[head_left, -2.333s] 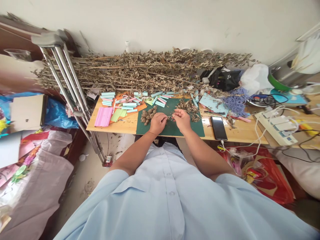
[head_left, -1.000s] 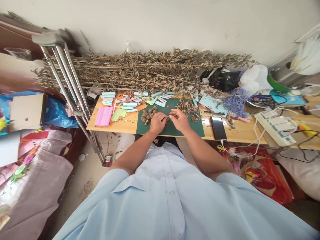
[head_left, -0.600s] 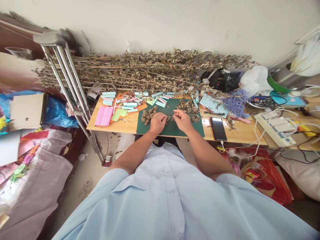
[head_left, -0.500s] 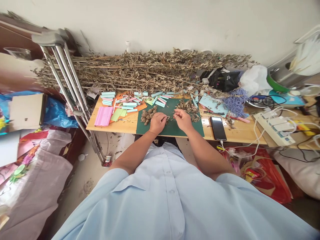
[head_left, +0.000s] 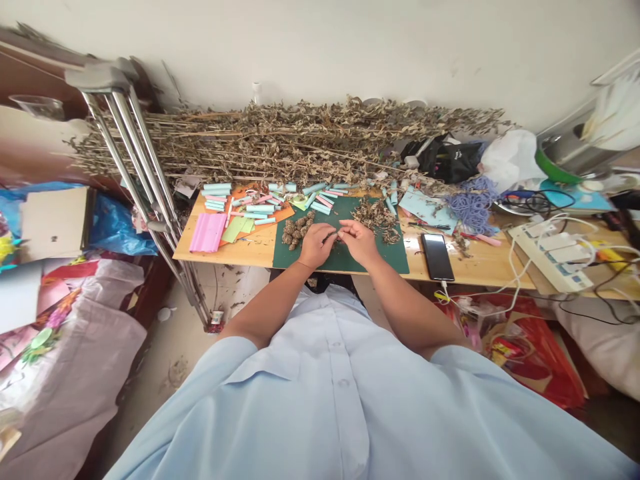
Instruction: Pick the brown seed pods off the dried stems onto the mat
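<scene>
Over the dark green cutting mat (head_left: pixel 345 261), my two hands meet at the fingertips. My left hand (head_left: pixel 318 245) is closed in a pinch, with a small dark bit of dried leaves (head_left: pixel 329 236) showing at its fingers. My right hand (head_left: pixel 359 241) pinches at the same spot, apparently on the same dried leaves, though the fingers hide most of them. Left of my hands lies a pile of brown, rolled leaf balls (head_left: pixel 296 231). A heap of loose dried leaves (head_left: pixel 377 219) sits just beyond my right hand.
Long bundled dried stalks (head_left: pixel 280 143) run along the wall. Paper rolls (head_left: pixel 260 209) and pink paper (head_left: pixel 207 232) lie at left. To the right are a charging phone (head_left: pixel 437 257), purple string (head_left: pixel 473 205) and a power strip (head_left: pixel 550 257). Metal crutches (head_left: pixel 145 167) lean at the table's left end.
My right hand has moved left and slightly toward me, so its fingertips now meet those of my left hand. The left hand has barely shifted.
</scene>
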Demonstrator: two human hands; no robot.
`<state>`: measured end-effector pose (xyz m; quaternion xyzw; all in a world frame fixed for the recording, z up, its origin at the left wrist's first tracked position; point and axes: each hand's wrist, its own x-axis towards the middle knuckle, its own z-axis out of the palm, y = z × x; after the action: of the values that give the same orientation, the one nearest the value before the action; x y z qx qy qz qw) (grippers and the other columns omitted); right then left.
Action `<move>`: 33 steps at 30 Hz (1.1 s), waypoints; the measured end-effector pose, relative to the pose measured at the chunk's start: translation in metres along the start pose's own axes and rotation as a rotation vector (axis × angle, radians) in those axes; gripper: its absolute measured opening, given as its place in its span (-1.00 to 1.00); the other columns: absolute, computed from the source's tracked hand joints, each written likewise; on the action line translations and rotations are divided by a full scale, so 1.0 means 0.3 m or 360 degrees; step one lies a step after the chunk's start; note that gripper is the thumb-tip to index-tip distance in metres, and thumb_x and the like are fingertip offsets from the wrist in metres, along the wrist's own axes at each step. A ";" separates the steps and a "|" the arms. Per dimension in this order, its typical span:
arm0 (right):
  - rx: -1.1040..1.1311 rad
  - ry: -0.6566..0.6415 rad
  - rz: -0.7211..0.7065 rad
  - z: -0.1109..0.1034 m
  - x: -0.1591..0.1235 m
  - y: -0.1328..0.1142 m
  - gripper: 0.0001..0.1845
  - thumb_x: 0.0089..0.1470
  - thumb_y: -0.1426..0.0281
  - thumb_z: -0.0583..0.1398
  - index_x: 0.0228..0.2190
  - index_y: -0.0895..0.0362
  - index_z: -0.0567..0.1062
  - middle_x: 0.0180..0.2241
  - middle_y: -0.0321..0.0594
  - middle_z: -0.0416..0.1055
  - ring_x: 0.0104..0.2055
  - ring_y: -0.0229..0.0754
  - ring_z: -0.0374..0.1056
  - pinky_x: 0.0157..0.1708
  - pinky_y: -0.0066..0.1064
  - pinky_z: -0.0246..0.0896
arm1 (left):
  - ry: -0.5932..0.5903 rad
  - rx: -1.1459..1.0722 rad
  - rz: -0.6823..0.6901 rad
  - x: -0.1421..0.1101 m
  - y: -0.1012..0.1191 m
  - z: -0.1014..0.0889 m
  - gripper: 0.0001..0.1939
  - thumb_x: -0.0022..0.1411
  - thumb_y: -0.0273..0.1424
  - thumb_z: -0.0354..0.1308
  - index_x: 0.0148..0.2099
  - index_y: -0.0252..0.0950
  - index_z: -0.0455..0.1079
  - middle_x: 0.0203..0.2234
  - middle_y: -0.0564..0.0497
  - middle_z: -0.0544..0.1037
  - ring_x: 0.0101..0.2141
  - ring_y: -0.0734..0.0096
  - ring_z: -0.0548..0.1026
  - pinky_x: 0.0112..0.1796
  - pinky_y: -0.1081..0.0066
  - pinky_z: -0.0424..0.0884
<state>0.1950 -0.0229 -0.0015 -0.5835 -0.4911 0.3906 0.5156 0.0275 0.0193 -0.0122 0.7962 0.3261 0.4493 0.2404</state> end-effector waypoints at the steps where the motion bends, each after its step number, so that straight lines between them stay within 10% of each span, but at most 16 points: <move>1: 0.0001 -0.0004 0.0005 0.001 -0.002 0.000 -0.46 0.01 0.14 0.29 -0.01 0.12 0.48 -0.30 -0.19 0.55 -0.25 -0.13 0.48 -0.15 -0.18 0.47 | -0.0009 -0.0015 0.0004 0.002 0.002 -0.001 -0.79 0.41 -0.30 0.09 -0.14 -0.27 0.53 -0.12 -0.15 0.60 -0.03 0.25 0.51 0.06 0.15 0.45; 20: -0.0050 0.0076 -0.0038 -0.088 -0.032 -0.086 -0.51 0.02 0.14 0.27 -0.03 0.07 0.47 -0.32 -0.25 0.52 -0.32 -0.16 0.47 -0.26 -0.22 0.48 | -0.0069 0.0077 0.0011 0.003 -0.004 0.001 -0.78 0.42 -0.31 0.08 -0.17 -0.24 0.54 -0.21 -0.10 0.60 -0.10 0.26 0.50 0.01 0.20 0.44; 33: -0.0589 -0.0302 0.0164 -0.298 -0.423 -0.044 -0.74 0.02 0.25 0.29 -0.21 0.02 0.59 -0.35 -0.29 0.57 -0.40 -0.18 0.44 -0.33 -0.29 0.41 | 0.0027 0.0069 -0.0031 0.019 -0.024 0.011 -0.76 0.40 -0.25 0.11 -0.19 -0.21 0.58 -0.25 -0.10 0.61 -0.16 0.24 0.52 -0.04 0.18 0.46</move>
<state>0.2518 -0.1665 0.0198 -0.6530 -0.5703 0.3729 0.3305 0.0304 0.0281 -0.0153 0.7943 0.3454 0.4465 0.2246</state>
